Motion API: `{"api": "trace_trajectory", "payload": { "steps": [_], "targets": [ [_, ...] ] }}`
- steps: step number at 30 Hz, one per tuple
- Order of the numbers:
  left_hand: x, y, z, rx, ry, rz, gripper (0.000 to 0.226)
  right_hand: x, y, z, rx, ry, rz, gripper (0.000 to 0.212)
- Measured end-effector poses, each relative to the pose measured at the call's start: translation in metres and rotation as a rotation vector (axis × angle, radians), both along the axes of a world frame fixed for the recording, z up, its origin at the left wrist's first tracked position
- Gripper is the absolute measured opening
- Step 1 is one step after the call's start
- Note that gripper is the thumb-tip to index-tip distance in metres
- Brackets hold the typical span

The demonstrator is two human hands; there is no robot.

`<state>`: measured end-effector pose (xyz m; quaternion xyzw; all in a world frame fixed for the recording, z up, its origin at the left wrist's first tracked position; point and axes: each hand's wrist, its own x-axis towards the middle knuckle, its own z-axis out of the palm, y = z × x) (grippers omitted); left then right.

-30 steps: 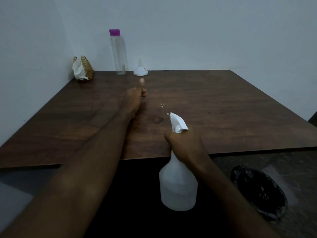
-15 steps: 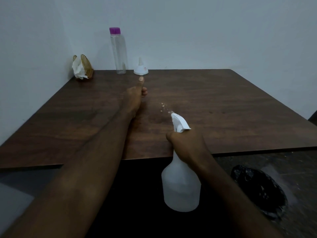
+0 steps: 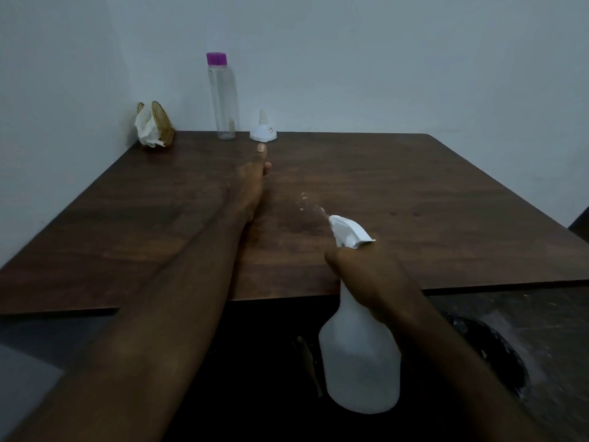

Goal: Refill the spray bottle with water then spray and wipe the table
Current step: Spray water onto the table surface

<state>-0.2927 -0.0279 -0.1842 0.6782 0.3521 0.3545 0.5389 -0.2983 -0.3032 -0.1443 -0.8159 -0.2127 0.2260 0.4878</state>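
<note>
— Which step was in hand?

— Spraying, I'd judge. The right hand (image 3: 366,275) was clenched round the neck of the white spray bottle (image 3: 360,355), which hung over the near edge of the wooden table (image 3: 446,193), nozzle aimed toward the middle. A few droplets (image 3: 302,202) showed just past the nozzle, so the trigger looked squeezed.

— And the left hand?

— The left hand (image 3: 251,183) lay edge-on near the middle of the surface, thumb up, gripping nothing I could see. Whether its fingers were curled or flat, I couldn't tell.

— The refill gear?

— At the far edge: a clear water bottle (image 3: 222,100) with a purple cap, seemingly nearly empty, and a white funnel (image 3: 263,130) just beside it. So the refill looked done.

— What did the next move call for?

— Something to wipe with. The tissue in the golden holder (image 3: 154,129) at the far left corner seemed the likely choice; the left hand would have to reach there.
</note>
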Motion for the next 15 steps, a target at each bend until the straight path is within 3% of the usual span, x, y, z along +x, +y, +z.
{"api": "trace_trajectory", "payload": {
  "steps": [2, 13, 15],
  "targets": [
    [-0.001, -0.002, 0.001, 0.007, -0.003, -0.003, 0.082, -0.002, -0.003, -0.001, 0.007, 0.03, -0.003, 0.004],
    [-0.004, -0.011, 0.006, -0.011, 0.009, -0.037, 0.082, -0.01, -0.013, 0.002, 0.008, 0.069, 0.024, 0.016],
    [-0.004, -0.012, 0.006, -0.011, 0.011, -0.036, 0.075, -0.009, -0.013, 0.007, 0.015, 0.055, 0.037, 0.009]
  ]
}}
